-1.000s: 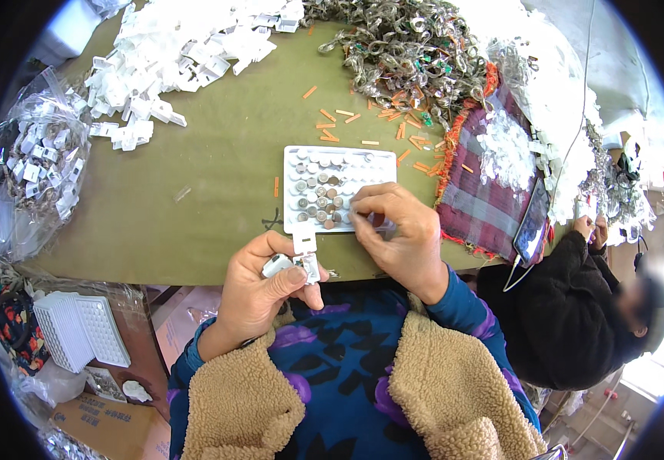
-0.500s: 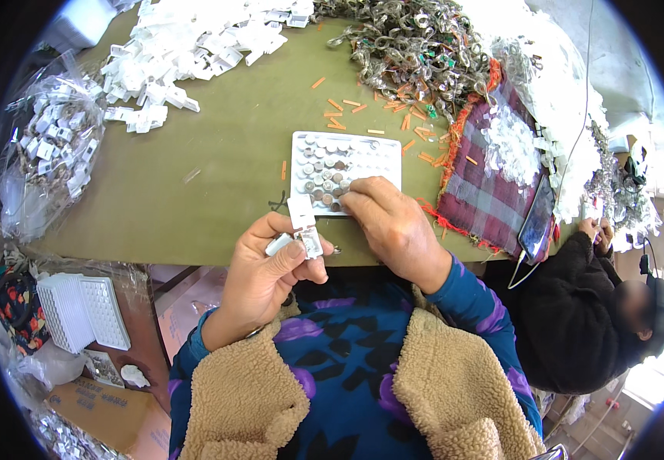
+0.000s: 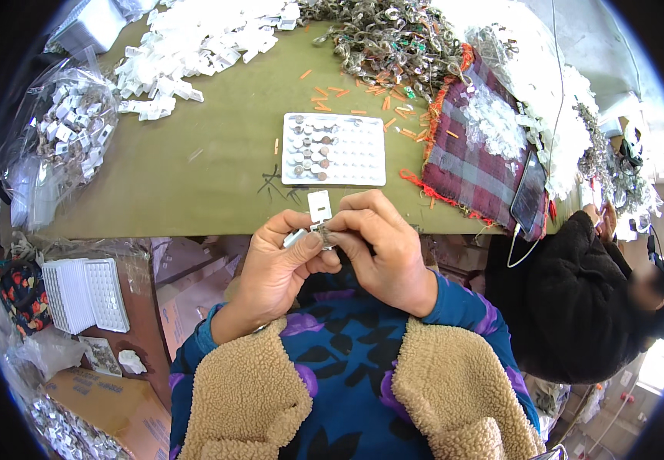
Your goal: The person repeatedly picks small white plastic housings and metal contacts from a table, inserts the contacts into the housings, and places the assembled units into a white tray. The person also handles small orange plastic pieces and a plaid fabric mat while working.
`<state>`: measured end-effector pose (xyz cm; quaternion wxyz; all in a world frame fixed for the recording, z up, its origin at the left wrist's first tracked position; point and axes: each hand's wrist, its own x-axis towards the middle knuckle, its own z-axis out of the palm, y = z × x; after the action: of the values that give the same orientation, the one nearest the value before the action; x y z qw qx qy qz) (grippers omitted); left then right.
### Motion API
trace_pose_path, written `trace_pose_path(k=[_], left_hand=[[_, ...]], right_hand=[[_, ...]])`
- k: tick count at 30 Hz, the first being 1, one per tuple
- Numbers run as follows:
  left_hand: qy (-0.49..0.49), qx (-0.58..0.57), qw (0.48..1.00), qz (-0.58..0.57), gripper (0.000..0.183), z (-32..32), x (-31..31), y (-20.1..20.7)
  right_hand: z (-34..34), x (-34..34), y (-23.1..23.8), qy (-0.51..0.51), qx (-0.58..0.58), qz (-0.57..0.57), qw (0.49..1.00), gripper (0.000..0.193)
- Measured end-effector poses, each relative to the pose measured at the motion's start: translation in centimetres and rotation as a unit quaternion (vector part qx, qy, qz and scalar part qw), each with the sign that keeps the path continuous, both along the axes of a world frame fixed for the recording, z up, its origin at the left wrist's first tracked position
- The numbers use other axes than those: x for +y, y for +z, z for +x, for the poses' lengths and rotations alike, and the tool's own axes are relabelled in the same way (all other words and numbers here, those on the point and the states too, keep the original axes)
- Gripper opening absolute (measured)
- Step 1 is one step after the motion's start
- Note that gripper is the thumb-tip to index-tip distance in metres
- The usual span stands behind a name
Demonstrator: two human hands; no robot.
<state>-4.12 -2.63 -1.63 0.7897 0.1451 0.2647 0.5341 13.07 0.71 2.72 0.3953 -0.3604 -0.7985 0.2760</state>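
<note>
Away from the white rectangular plastic tray (image 3: pixel 373 175) of round metal discs (image 3: pixel 306 141), the right hand (image 3: pixel 387 249) has come beside the left hand (image 3: pixel 272 259). Head view: the left clamps a small white hinged plastic case (image 3: pixel 316 200) between both hands; whether the right grips anything, I can't tell. Beyond them sits the tray.

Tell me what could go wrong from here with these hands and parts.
Dropping: the small white piece is between the left hand and the right hand, by the near edge of the table; a slip might send it down.
Scattering: round metal discs lie in an uncovered white tray just beyond the hands; a knock could spill them.
Snagging: the white cable runs from the phone past the table edge; a tug might drag the phone down.
</note>
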Motion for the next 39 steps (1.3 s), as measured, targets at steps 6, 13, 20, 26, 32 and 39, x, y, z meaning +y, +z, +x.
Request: trace_pose_path(k=[6,13,20,26,32,39], left_hand=[[-0.004,0.021,1.000,0.004,0.017,0.1,-0.4,0.1],[-0.011,-0.027,1.000,0.005,0.016,0.4,-0.3,0.2],[-0.043,-0.034,0.998,-0.011,0.018,0.3,-0.3,-0.4],[-0.049,-0.059,0.997,0.010,0.019,0.2,0.2,-0.5],[-0.028,-0.062,0.998,-0.008,0.019,-0.4,0.4,-0.6],[-0.030,-0.077,0.997,-0.009,0.018,-0.3,0.7,-0.6]], right_hand=[[0.9,-0.9,1.3,0.056,-0.034,-0.048,0.997,0.022],[0.9,-1.0,1.2,0.012,-0.036,0.036,0.999,0.022],[1.3,-0.9,1.4,0.012,0.012,-0.093,0.996,0.020],[0.5,-0.9,1.0,-0.050,0.000,-0.007,0.999,0.021],[0.3,-0.2,0.8,0.033,0.015,-0.060,0.998,0.031],[-0.1,0.3,0.8,-0.033,0.054,-0.061,0.996,0.033]])
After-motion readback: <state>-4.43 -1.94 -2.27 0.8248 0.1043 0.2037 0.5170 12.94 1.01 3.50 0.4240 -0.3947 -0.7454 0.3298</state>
